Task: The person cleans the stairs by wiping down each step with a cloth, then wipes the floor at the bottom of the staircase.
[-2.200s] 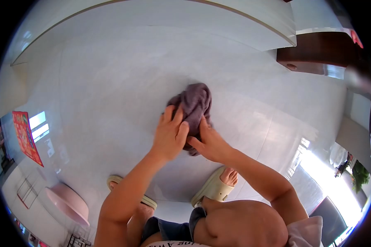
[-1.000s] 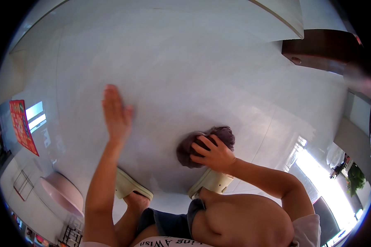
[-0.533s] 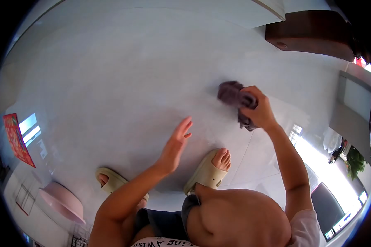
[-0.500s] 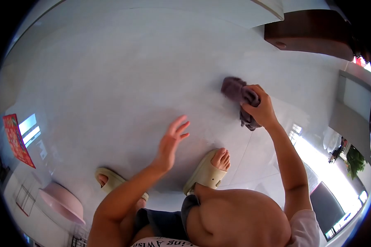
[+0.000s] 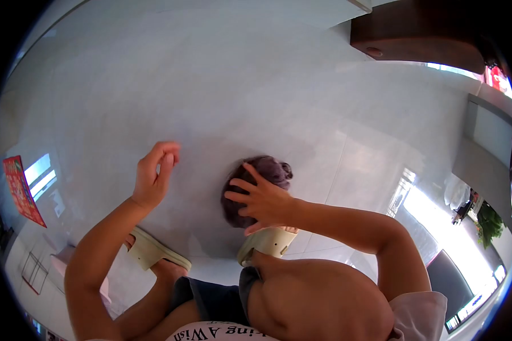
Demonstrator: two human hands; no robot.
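A bunched dark purple-brown cloth [image 5: 273, 169] lies on the pale glossy floor, just in front of one sandal. My right hand [image 5: 265, 202] presses down on it, fingers spread over the top and the cloth held under the palm. Part of the cloth is hidden by that hand. To the left, my left hand [image 5: 155, 175] hovers over the floor, its fingers curled in and somewhat blurred, with nothing seen in them. It is apart from the cloth.
My feet wear beige sandals [image 5: 267, 244] near the bottom. Dark brown wooden furniture [image 5: 421, 35] stands at the upper right beside a white panel [image 5: 301, 10]. A pink basin [image 5: 62, 258] is partly hidden behind my left arm. A red printed sheet [image 5: 23, 190] shows at the far left.
My right hand and the cloth have moved left and closer to my feet, its fingers now spread over the cloth. My left hand has shifted left, and its spread fingers have curled in.
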